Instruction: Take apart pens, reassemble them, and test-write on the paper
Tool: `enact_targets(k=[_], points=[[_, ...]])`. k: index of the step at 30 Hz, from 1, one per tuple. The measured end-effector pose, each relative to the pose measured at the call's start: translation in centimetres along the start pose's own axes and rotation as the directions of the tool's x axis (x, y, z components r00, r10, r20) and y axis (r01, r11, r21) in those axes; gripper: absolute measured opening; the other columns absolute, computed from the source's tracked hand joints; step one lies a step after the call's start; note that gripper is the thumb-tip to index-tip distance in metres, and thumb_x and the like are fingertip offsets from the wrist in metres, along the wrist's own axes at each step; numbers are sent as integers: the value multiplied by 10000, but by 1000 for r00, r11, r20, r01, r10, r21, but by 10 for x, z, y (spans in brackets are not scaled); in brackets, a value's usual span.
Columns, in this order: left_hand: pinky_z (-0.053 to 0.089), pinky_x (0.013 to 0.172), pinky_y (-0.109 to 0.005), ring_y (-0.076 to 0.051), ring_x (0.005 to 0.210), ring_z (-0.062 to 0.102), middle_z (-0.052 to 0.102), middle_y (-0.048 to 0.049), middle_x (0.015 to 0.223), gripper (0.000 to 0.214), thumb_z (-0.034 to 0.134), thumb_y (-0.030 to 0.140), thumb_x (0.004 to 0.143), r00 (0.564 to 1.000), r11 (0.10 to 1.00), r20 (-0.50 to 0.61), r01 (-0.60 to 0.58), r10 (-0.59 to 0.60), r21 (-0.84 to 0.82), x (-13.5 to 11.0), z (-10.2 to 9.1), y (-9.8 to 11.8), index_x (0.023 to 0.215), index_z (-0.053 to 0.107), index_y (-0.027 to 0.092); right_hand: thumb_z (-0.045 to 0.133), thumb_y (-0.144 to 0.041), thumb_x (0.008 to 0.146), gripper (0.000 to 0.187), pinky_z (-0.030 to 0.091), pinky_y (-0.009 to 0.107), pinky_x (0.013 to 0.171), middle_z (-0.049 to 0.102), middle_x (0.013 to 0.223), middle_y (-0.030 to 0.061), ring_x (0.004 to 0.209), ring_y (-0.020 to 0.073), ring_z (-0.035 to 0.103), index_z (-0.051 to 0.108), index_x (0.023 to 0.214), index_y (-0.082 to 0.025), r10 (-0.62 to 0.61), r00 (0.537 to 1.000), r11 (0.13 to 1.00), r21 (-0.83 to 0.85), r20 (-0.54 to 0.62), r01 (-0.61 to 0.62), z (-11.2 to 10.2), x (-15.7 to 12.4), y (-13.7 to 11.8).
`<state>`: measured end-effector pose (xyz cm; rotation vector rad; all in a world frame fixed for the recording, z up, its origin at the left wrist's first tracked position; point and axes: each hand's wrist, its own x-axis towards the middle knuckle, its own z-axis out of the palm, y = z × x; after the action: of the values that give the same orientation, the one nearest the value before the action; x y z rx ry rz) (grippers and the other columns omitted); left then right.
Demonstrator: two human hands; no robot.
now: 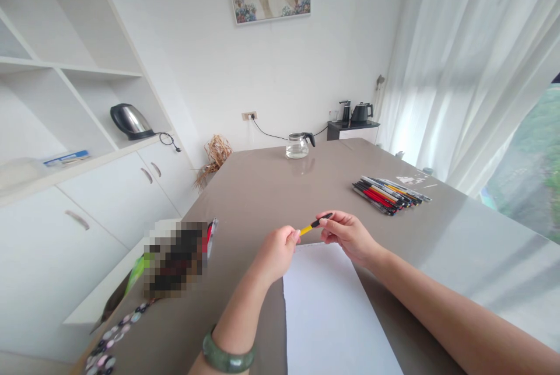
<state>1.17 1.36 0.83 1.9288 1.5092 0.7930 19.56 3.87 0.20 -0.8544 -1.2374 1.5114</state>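
Observation:
Both hands hold one yellow and black pen [313,225] just above the far edge of a white sheet of paper [332,311]. My left hand [277,251], fingers curled, pinches the yellow end. My right hand [345,234] pinches the black end between thumb and fingers. The pen lies nearly level, slightly raised toward the right. A green bangle [227,356] circles my left wrist. The paper lies flat on the grey-brown table [262,188] right in front of me.
A row of several coloured pens [388,193] lies on the table to the far right. A glass carafe [298,145] stands at the table's far edge. A bead string [114,337] and a blurred object [177,258] sit at the left edge. White cabinets stand left, curtains right.

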Motion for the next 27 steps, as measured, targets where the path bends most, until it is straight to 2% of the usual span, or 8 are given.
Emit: enact_targets(k=[7,13,20,27], points=[[262,473,-198,-88,515,378,501,31,614,305,341,444,779,998,998,-4,-55,55,6,1,1,-5,738,503,188,611,-295,639,225,379,245,525,569,584,3,526,99,504,606,826,-170,12,1000,1000,-6,-2,-12,0,0,1],[266,459,-193,-83,497,372,480,44,609,265,370,441,769,999,999,-10,-32,32,-15,0,1,-4,828,473,205,602,-285,656,200,374,241,528,568,591,-2,531,96,503,600,826,-179,1,1000,1000,2,4,-1,-1,1,2],[264,474,-212,-106,520,397,462,19,567,405,240,455,812,1000,999,1,-29,29,40,-1,-2,3,764,537,185,603,-303,654,211,372,244,531,572,608,1,532,95,503,601,825,-179,-2,1000,1000,-3,-2,2,-2,1,0],[255,462,-204,-93,510,377,476,27,583,308,339,426,788,998,999,-48,-51,52,20,2,-1,-4,743,528,187,612,-297,643,216,370,244,523,581,592,1,525,97,505,606,824,-178,7,1000,1000,-8,10,-7,-2,-1,1]])
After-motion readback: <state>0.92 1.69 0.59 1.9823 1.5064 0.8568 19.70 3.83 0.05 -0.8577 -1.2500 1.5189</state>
